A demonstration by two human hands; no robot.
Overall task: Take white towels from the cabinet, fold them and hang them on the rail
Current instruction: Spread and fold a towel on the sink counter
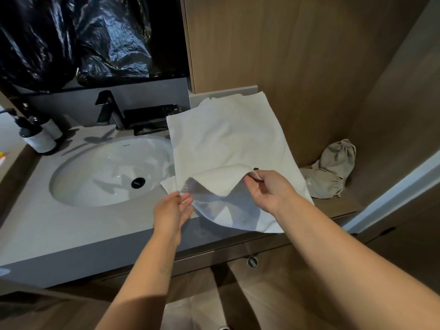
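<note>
A white rectangular cotton towel (pixel 228 144) lies spread on the grey stone table (pixel 78 225), to the right of the round white basin (pixel 107 172). Its long axis runs from the table's front edge back toward the rear right corner, where the far end rests against the wooden wall panel (pixel 285 55). Its left border overlaps the basin's rim a little, and its near end hangs just over the front edge.

The right hand (pixel 269 189) pinches the towel's near edge between thumb and fingers and holds it raised off the table, so a flap curls up and shows the shaded underside. That grip sits at the near right of the cloth, and almost the whole towel lies beyond it, away from the person. The left hand (pixel 173 210) hangs just beside the near left part of the same edge, fingers straight and loosely spread, thumb side up, holding nothing; whether its fingertips touch the cloth I cannot tell.

As I judge it, a fold is in hand: the lifted edge would travel along the long axis toward the far end, so the left hand, already nearest the free near corner, needs to take that corner to keep the edge level. With only one side carried, the fold would likely land crooked.

Two beige drawstring cloth bags (pixel 331 170) lie on the wooden shelf (pixel 340 206) right of the towel.
</note>
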